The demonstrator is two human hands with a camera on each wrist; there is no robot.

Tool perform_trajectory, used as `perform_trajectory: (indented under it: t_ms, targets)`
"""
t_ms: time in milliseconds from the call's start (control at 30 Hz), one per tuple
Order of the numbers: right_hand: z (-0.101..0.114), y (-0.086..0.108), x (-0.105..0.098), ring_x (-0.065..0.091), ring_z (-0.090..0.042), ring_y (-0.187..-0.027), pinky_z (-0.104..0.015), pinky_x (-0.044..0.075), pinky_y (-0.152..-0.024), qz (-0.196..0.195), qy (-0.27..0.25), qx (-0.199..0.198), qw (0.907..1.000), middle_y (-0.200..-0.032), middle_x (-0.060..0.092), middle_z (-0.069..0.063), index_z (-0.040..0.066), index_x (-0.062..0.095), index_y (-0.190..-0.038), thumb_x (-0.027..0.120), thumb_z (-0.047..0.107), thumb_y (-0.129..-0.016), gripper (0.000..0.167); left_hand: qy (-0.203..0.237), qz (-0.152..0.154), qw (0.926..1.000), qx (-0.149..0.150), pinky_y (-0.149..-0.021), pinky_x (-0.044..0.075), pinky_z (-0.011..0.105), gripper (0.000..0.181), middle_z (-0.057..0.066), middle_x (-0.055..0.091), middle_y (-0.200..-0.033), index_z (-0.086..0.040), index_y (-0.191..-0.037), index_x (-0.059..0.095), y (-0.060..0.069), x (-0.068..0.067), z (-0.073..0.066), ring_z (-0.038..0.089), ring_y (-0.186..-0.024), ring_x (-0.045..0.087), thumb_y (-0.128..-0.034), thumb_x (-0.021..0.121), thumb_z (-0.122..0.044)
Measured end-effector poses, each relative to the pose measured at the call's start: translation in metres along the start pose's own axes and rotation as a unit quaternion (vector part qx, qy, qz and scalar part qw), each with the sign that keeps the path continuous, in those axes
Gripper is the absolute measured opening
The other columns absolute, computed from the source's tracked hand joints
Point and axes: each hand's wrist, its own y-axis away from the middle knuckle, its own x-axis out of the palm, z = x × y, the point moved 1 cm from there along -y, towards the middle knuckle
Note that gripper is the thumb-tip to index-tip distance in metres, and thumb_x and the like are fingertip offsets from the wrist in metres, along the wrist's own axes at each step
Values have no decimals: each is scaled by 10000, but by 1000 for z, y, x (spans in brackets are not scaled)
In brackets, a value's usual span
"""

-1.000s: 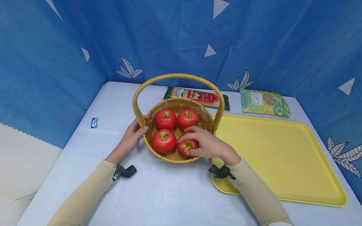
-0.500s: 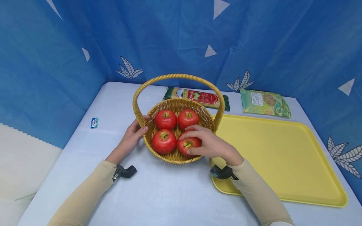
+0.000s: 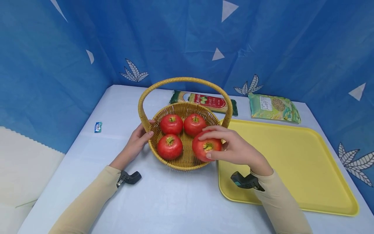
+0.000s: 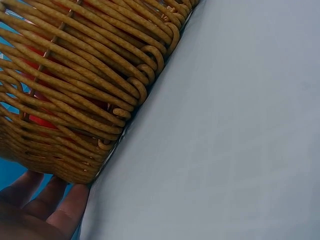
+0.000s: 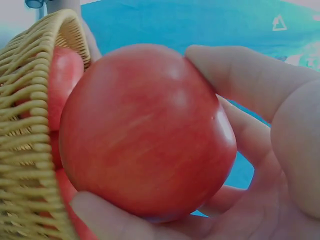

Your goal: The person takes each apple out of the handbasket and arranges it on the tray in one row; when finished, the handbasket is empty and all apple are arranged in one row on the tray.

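A wicker basket (image 3: pixel 185 166) with a tall arched handle stands mid-table. My left hand (image 3: pixel 136 143) grips its left side at the foot of the handle, thumb over the rim; fingers (image 4: pixel 70 205) show against the outer weave in the left wrist view. My right hand (image 3: pixel 233 146) holds a red apple (image 5: pixel 145 135) between thumb and fingers, raised at the basket's right rim. Three more red apples rest in the basket: one back left (image 3: pixel 171 124), one back right (image 3: pixel 194 125), one front left (image 3: pixel 169 147).
A yellow tray (image 3: pixel 286 162) lies right of the basket, partly under my right forearm. Behind the basket is a green-and-red packet (image 3: pixel 214 102). A green bag (image 3: pixel 274 108) lies at the back right. A small blue wrapped packet (image 3: pixel 97 127) sits at left.
My right hand has lifted the front right apple from the basket floor and moved it up and rightward to the rim. The left hand and basket stay nearly still.
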Motion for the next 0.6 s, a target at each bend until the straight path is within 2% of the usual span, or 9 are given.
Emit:
perform_trajectory:
  t_ms: [267, 333, 500, 600]
  targets:
    - [1, 21, -21, 528, -388, -1270, -332, 640, -777, 57, -305, 53, 9995, -1472, 513, -153, 139, 695, -1268, 786, 98, -870, 410, -12, -4, 10000, -28, -960, 501, 157, 465, 212, 421, -1564, -64, -1495, 418, 0, -1, 1, 376, -1434, 426, -1042, 504, -127]
    - [0, 28, -27, 545, -335, -1257, -332, 641, -772, 32, -271, 52, 9996, -1462, 519, -162, 135, 693, -1268, 778, 86, -877, 403, -5, -6, 10000, -32, -963, 506, 172, 465, 213, 424, -1561, -64, -1495, 417, 0, -1, 1, 378, -1431, 430, -1042, 502, -124]
    - [-6, 46, -41, 563, -87, -1215, -336, 644, -757, -30, -211, -4, 9998, -1444, 522, -179, 119, 680, -1282, 753, 40, -890, 406, -2, -7, 10000, -32, -964, 512, 185, 464, 210, 423, -1562, -68, -1495, 416, 0, 0, 2, 378, -1432, 431, -1042, 502, -123]
    - [-10, 55, -48, 558, -30, -1205, -340, 645, -748, -84, -248, -15, 9997, -1430, 538, -106, 96, 672, -1286, 740, 7, -892, 410, -2, 0, 10000, -20, -968, 509, 182, 464, 208, 417, -1567, -66, -1496, 415, 0, 0, 1, 378, -1436, 426, -1043, 501, -125]
